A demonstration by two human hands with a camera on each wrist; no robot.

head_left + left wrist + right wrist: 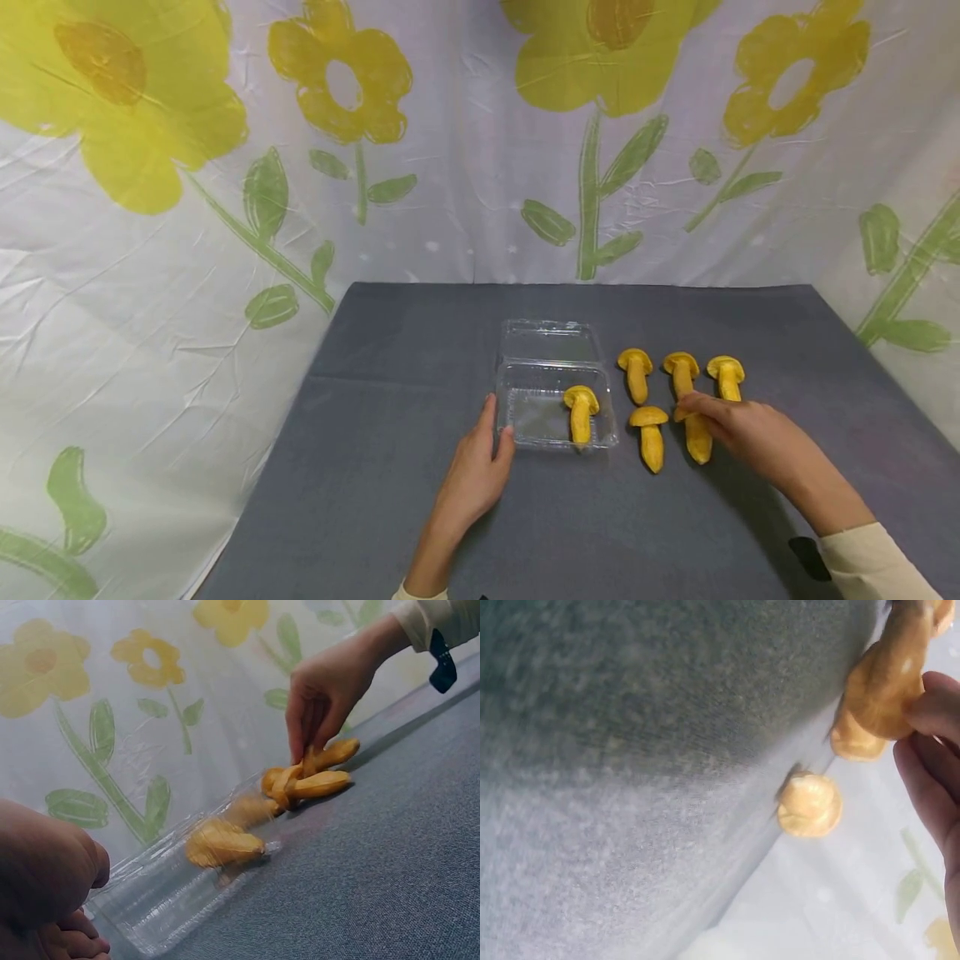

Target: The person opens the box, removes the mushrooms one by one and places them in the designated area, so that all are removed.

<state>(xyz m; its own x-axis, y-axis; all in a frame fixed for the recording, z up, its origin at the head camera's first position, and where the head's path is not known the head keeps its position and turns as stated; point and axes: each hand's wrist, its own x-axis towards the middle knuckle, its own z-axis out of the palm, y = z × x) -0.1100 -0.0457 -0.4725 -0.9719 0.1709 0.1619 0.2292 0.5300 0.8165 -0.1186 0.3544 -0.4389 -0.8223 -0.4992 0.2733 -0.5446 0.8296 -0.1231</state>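
A clear plastic clamshell container [536, 423] lies with its lid [551, 342] folded back, away from me. Inside, toward the right, is one yellow mushroom [581, 417]. My left hand [468, 479] holds the container's left side, thumb at the near corner and fingers along the edge. To the right of the container, my right hand [761, 437] pinches a yellow mushroom [699, 442] by its cap, between thumb and fingertips; its stem points toward me. The held cap [885, 705] also shows between the fingers in the right wrist view.
Beside the held mushroom lies another mushroom [651, 442]. Behind them is a row with a left mushroom [637, 379], a middle mushroom [682, 371] and a right mushroom [727, 375]. A grey cloth covers the table [375, 467]; a flower-patterned curtain [465, 167] hangs behind.
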